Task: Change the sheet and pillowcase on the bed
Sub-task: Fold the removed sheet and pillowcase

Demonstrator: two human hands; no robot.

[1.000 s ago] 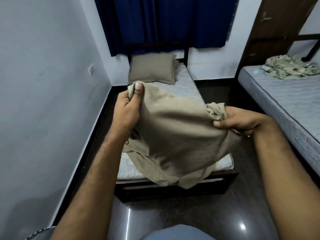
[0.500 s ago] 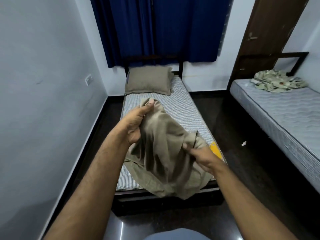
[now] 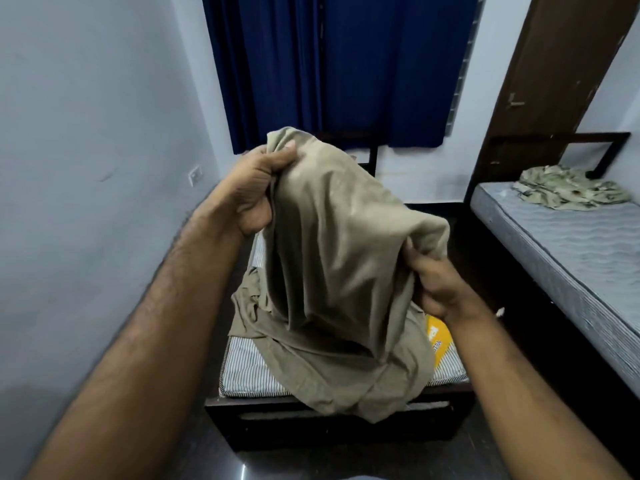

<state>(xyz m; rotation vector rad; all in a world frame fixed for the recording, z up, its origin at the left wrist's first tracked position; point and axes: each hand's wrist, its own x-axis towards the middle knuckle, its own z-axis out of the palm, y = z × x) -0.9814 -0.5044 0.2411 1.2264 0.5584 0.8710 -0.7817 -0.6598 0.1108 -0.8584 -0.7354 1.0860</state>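
Two hands gripping a soft, creased tan sheet (image 3: 332, 258), left hand (image 3: 254, 188) bunching its top, right hand (image 3: 429, 282) pinching a fold, cloth draping onto the striped mattress (image 3: 242, 368).

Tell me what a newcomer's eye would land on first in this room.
First, the tan sheet bunched up in the centre, gripped by the left hand at its top and the right hand lower down, its tail trailing onto the striped mattress. Behind hangs a dark blue curtain. On the bed at the right lies a crumpled patterned cloth.
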